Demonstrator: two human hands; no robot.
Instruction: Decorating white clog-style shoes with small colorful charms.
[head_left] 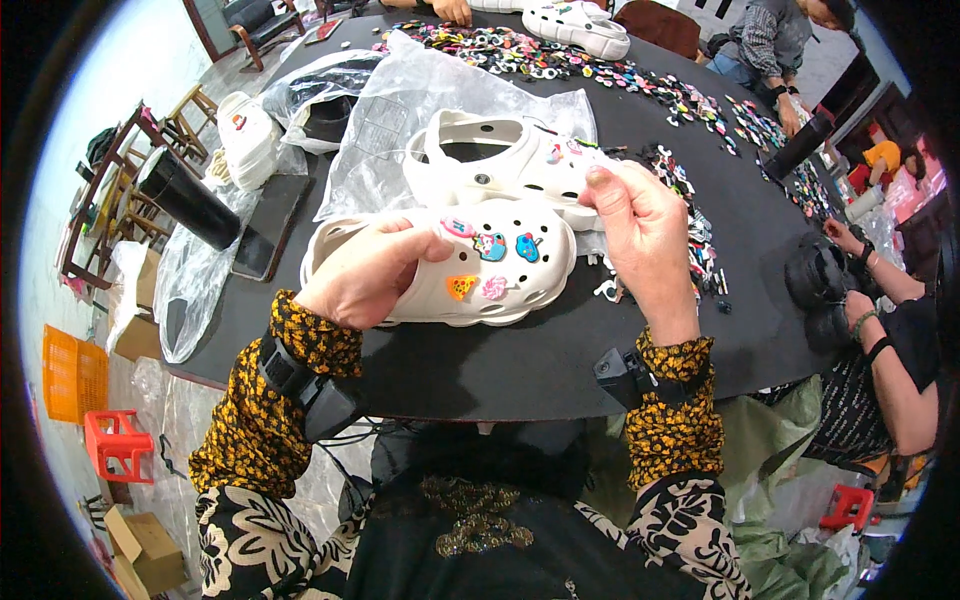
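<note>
Here, left fingers (424,244) grip a white, holed clog (512,264) with colourful charms (490,247); right fingers (606,194) pinch, contents unclear.

Two white perforated clogs (507,266) at the dial's centre, five colourful charms (490,247) on the nearer; two black cylinders (187,197), ten and two o'clock; two red plastic stools (113,421), eight and four.

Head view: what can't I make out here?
Head view:
Right hand: whether it pinches anything, hidden inside its own grip.
Near white clog: part of its opening, behind the left hand.
Far white clog: part of its near side, behind the near one.
Loose charms: individual designs, too small.
</note>
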